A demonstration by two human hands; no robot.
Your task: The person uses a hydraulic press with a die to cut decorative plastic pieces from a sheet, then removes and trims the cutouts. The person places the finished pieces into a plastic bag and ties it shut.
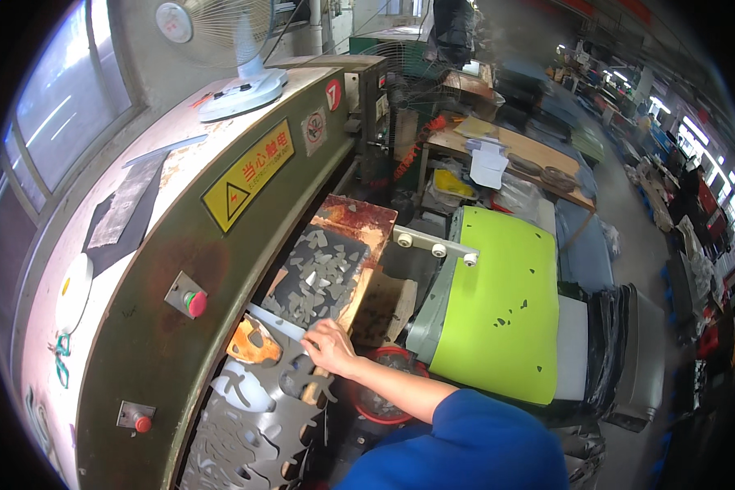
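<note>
My right hand [328, 346] is closed around the near end of a flat white strip [276, 322], its arm in a blue sleeve reaching in from the lower right. The strip lies across the machine bed, along the near side of a dark pad [305, 282] strewn with several small grey cut pieces [325, 282]. Just below the strip is a worn orange-and-white patch [255, 340]. A grey sheet full of curved cut-outs [237, 437] spreads below my hand, its edge close to my wrist. My left hand is out of view.
A green machine beam [159, 314] with red buttons runs along the left, carrying a fan [241, 94]. Below my forearm stands a red basin [388, 416]. Right of it, scraps lie on a lime-green sheet [498, 318]; a metal bar with rollers [437, 247] juts over its edge.
</note>
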